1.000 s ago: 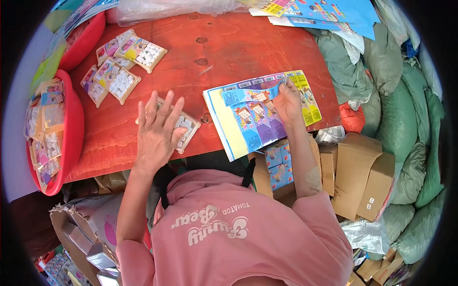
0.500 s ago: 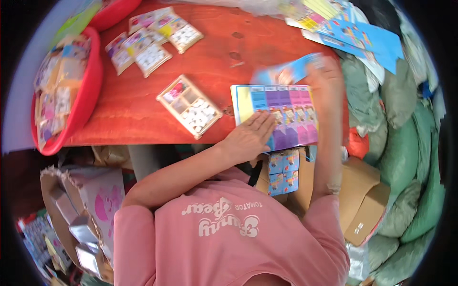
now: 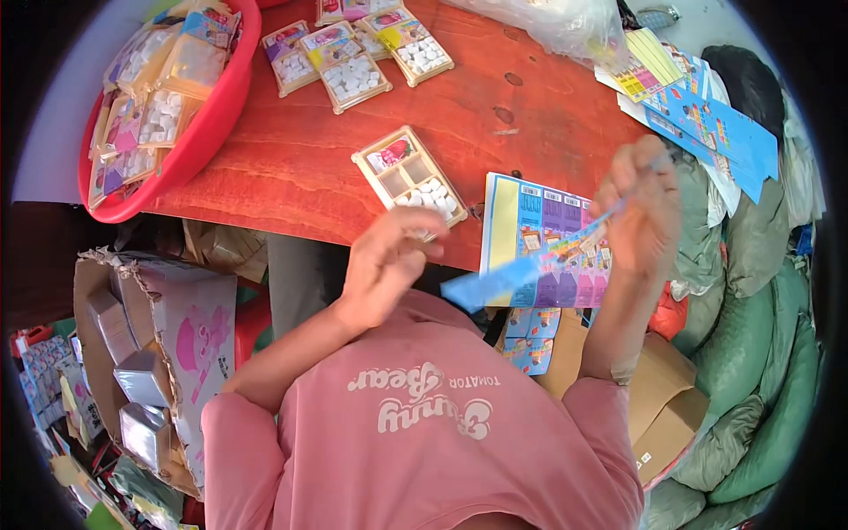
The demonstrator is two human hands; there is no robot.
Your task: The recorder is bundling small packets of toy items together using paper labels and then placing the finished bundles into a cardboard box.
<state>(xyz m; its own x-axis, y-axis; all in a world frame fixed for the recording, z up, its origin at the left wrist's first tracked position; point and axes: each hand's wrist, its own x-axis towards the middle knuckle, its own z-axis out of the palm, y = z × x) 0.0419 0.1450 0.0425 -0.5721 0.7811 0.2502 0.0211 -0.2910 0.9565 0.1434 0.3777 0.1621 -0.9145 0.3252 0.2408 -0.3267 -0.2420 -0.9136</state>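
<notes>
2 sets of fingers show: the right hand [image 3: 645,208] pinches a blue printed strip [image 3: 508,279] slanting above a multicoloured sheet [image 3: 548,216], while the left hand [image 3: 387,263] hovers, fingers parted and loosely bent, near a tray of white pieces [image 3: 408,173]. Outward, on the red table [image 3: 296,155], similar trays [image 3: 353,75] lie grouped beside a red basin [image 3: 231,110].

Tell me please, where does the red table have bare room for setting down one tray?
The red table looks bare between the red basin and the single tray, and again behind the sheet stack, toward the plastic bag. It is crowded among the grouped trays and at that stack, where the right hand holds a blue strip.
</notes>
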